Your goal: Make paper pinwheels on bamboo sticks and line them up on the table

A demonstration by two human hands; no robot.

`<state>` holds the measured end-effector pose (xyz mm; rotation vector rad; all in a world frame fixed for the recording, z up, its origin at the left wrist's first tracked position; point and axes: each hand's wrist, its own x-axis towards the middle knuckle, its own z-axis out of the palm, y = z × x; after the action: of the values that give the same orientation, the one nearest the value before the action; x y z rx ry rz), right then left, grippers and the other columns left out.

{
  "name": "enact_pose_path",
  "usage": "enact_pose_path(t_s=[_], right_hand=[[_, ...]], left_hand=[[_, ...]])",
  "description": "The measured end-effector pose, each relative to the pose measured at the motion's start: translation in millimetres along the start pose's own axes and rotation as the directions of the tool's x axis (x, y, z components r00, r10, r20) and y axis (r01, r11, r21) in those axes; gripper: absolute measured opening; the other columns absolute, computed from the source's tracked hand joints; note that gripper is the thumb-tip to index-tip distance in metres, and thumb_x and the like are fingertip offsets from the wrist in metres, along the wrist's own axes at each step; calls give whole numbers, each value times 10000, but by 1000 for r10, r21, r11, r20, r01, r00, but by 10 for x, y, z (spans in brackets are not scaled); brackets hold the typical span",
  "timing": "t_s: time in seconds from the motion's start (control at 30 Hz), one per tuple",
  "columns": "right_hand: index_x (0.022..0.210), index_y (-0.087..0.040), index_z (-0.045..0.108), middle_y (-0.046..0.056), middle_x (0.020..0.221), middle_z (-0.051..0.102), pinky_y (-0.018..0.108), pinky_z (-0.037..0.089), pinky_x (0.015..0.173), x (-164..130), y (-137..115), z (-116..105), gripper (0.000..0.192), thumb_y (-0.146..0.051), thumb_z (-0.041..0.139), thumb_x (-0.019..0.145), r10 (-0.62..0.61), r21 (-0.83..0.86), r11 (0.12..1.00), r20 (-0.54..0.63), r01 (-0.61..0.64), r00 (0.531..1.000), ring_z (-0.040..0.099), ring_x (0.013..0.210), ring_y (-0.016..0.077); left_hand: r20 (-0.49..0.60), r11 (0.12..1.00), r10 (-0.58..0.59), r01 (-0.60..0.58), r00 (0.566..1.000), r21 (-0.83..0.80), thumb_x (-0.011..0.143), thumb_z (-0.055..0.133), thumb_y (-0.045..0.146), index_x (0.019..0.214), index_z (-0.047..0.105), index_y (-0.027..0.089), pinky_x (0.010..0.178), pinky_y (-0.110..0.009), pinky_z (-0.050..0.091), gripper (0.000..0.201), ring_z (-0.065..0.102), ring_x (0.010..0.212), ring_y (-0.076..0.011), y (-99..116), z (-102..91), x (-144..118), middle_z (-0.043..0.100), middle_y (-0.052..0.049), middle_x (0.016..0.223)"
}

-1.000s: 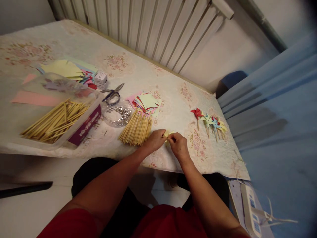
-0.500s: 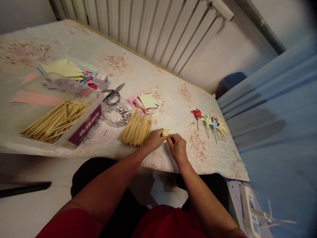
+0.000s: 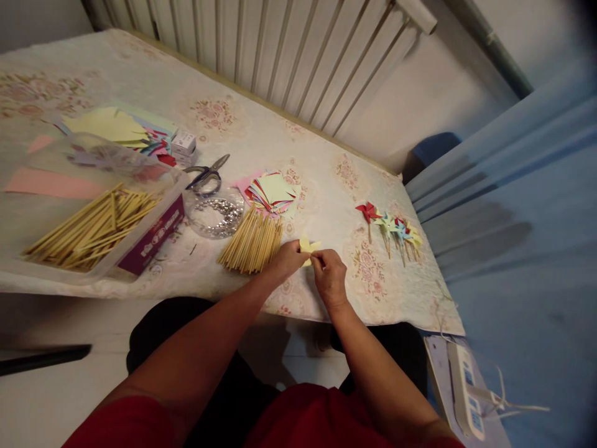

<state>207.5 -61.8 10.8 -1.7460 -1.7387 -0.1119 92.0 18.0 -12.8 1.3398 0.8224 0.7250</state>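
Note:
Between my two hands is a yellow paper pinwheel, its blades folded toward the middle. My left hand is closed on its left side. The fingertips of my right hand pinch at its centre; whether a pin is between them is too small to see. Just left of my left hand lies a bundle of thin wooden sticks. Behind the sticks is a stack of coloured paper squares. Finished-looking pinwheels on sticks, red, yellow and blue, lie to the right.
A clear plastic box of wooden sticks stands on the left. Near it are a round dish of shiny metal pins, scissors, a small white box and yellow paper sheets. A power strip sits at lower right.
The yellow pinwheel has turned in my hands, and a pointed blade now stands up above my fingers. Both hands stay close together. The whole view has shifted slightly.

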Motion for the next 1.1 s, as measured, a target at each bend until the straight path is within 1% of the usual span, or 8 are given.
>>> enact_pose_path(t_s=[0.13,0.2,0.3,0.4,0.47,0.73,0.97,1.1], right_hand=[[798,-201,613,38,757,607,312,443,711,-17,1,10,153,-225,494,891,-8,-18,1000,-4,8,1000,549,743,178],[791,-198,614,37,752,606,306,445,704,-18,-3,17,149,-207,492,876,10,-6,1000,-11,-10,1000,550,730,173],[774,-190,616,27,736,611,288,447,676,2,-13,16,119,-193,513,834,93,65,994,-18,-92,995,551,683,155],[749,-187,618,9,711,612,271,445,650,35,-29,-8,100,-204,534,801,192,145,971,0,-190,981,542,633,136],[739,-186,621,4,701,614,267,442,643,51,-44,-28,99,-213,539,787,233,172,958,7,-230,973,533,617,131],[748,-180,649,4,706,630,262,429,630,55,-66,-75,101,-248,574,750,349,263,905,-3,-336,937,525,614,131],[746,-176,657,-2,687,631,266,431,635,74,-30,-138,112,-263,588,731,471,363,823,-4,-438,882,540,630,139],[750,-176,654,-6,681,625,266,428,627,90,-44,-170,114,-265,586,732,471,373,818,3,-438,882,533,622,135]], left_hand=[[11,999,-30,30,999,-18,708,581,194,933,689,107,659,-227,431,264,557,711,-131,15,0,-1,667,-18,782],[15,999,-34,34,999,-31,704,589,192,925,691,106,648,-227,425,258,552,696,-129,10,4,0,666,-16,773],[22,993,-38,41,999,-107,703,605,198,916,690,106,658,-235,432,247,550,680,-127,3,14,-4,666,-15,761],[37,976,-66,72,997,-205,696,618,188,901,687,104,659,-237,431,232,554,676,-126,26,21,-20,666,-16,752],[35,964,-88,93,996,-250,688,624,175,881,685,103,653,-233,425,215,553,675,-125,57,20,-34,663,-13,741],[35,934,-126,131,991,-332,666,648,167,822,672,105,631,-225,403,170,537,637,-113,140,12,-67,639,8,682],[72,883,-146,163,987,-440,652,669,175,792,663,105,629,-225,416,157,546,615,-110,182,10,-82,637,-3,663],[75,884,-146,164,987,-438,640,686,204,794,666,102,618,-225,415,185,547,612,-109,154,9,-69,644,-13,680]])
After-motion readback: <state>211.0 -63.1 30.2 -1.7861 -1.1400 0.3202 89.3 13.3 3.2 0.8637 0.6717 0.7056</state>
